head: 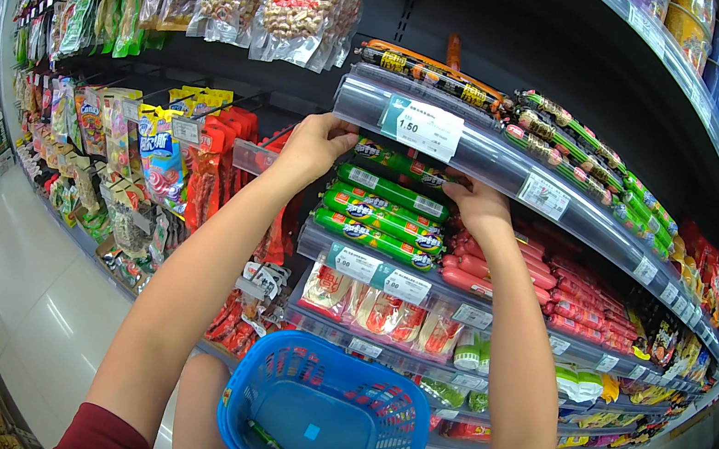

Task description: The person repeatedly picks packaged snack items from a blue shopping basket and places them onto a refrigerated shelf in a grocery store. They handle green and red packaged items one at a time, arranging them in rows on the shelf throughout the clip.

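Observation:
My left hand point(319, 149) and my right hand point(482, 206) reach into the gap under a shelf edge. Between them is a green-wrapped sausage point(403, 164), its left end at my left fingertips and its right end at my right thumb. Other fingers are partly hidden behind the shelf lip and the packs. Just below, several bright green sausages point(381, 218) lie stacked lengthwise. A blue plastic shopping basket point(334, 353) stands at my knees, with one thin green-wrapped stick point(272, 443) lying on its bottom.
Pink-red sausages point(587, 307) fill the shelf to the right. Overhead, a clear shelf lip with a price tag point(423, 127) juts out, black-wrapped sausages point(430, 75) on top. Peanut bags point(309, 4) and candy bags point(161, 153) hang at left. A tiled floor point(50, 311) runs alongside.

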The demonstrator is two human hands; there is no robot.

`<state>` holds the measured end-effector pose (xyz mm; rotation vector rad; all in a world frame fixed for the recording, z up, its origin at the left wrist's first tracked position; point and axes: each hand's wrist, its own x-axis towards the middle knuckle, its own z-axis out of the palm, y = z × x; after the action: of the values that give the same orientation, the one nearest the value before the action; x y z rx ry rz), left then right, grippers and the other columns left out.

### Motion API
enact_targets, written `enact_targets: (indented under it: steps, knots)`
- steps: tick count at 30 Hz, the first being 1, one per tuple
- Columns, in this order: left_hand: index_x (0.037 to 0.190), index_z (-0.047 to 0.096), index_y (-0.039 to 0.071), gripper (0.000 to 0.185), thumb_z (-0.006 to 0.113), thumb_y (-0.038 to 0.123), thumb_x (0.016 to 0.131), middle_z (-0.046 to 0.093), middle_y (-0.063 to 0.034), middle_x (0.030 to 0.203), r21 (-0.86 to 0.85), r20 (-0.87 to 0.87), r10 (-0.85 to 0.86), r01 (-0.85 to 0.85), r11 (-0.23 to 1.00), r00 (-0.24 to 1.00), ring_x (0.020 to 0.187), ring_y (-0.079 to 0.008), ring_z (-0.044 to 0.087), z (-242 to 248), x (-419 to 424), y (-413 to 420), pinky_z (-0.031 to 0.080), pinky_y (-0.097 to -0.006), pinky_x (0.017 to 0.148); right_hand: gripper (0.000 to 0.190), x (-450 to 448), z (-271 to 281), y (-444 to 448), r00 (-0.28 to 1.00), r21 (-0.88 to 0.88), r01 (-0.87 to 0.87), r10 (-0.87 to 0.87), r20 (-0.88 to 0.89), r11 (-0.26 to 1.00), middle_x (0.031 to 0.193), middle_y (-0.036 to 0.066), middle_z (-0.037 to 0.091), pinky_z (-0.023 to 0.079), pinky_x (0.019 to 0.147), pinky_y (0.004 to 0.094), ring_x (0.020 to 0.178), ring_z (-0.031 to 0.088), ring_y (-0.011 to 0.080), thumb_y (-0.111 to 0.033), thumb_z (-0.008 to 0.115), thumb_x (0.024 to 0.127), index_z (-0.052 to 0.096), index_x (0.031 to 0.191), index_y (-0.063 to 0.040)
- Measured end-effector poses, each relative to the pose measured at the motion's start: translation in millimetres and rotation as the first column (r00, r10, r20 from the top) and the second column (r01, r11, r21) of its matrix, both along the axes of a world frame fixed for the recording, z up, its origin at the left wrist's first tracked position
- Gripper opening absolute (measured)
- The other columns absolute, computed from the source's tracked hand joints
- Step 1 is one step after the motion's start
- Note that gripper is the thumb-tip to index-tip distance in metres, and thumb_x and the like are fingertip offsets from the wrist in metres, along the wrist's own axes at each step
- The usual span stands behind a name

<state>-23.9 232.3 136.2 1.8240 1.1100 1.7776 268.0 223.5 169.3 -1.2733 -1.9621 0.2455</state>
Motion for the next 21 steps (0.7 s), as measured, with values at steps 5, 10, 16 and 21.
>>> enact_targets:
  steps: [5, 10, 16, 21]
  knots:
    - [0.113, 0.069, -0.002, 0.027, 0.071, 0.006, 0.087, 0.070, -0.0123, 0.099, 0.044, -0.175, 0.085, -0.079, 0.996, 0.981, 0.085, -0.0204, 0.067, 3.7, -0.2, -60.6, 0.053, -0.0335, 0.079, 0.033, -4.1, -5.8, -55.1, 0.994, 0.249, -0.096, 0.080, 0.074, 0.964, 0.110, 0.016, 0.066, 0.051, 0.085, 0.0352, 0.094, 0.066, 0.0275, -0.005, 0.072, 0.083, 0.069, 0.116, 0.001]
    - [0.113, 0.069, 0.000, 0.026, 0.069, 0.006, 0.089, 0.065, -0.0123, 0.099, 0.030, -0.219, 0.083, -0.078, 0.996, 0.972, 0.086, -0.0229, 0.065, -8.5, 1.7, -79.4, 0.052, -0.0353, 0.078, 0.033, -10.5, -11.1, -76.9, 0.991, 0.273, -0.091, 0.060, 0.118, 0.958, 0.104, 0.020, 0.064, 0.050, 0.088, 0.0448, 0.098, 0.063, 0.0392, -0.004, 0.073, 0.078, 0.070, 0.110, 0.002]
    - [0.109, 0.069, 0.000, 0.021, 0.069, 0.007, 0.089, 0.064, -0.0123, 0.097, 0.031, -0.217, 0.122, -0.118, 0.993, 0.969, 0.085, -0.0223, 0.065, -13.8, 2.6, -84.1, 0.051, -0.0347, 0.078, 0.031, -7.2, -14.4, -80.9, 0.979, 0.289, -0.176, 0.135, 0.154, 0.941, 0.105, 0.020, 0.064, 0.051, 0.088, 0.0448, 0.097, 0.065, 0.0399, 0.000, 0.070, 0.080, 0.069, 0.111, 0.001]
    - [0.105, 0.068, 0.000, 0.018, 0.069, 0.006, 0.089, 0.062, -0.0103, 0.093, 0.006, -0.203, 0.106, -0.107, 0.994, 0.973, 0.082, -0.0206, 0.062, -17.8, 1.4, -84.2, 0.051, -0.0338, 0.076, 0.029, -8.0, -13.8, -85.2, 0.974, 0.280, -0.182, 0.133, 0.186, 0.942, 0.106, 0.019, 0.065, 0.052, 0.088, 0.0450, 0.097, 0.065, 0.0398, -0.001, 0.069, 0.081, 0.070, 0.110, 0.000]
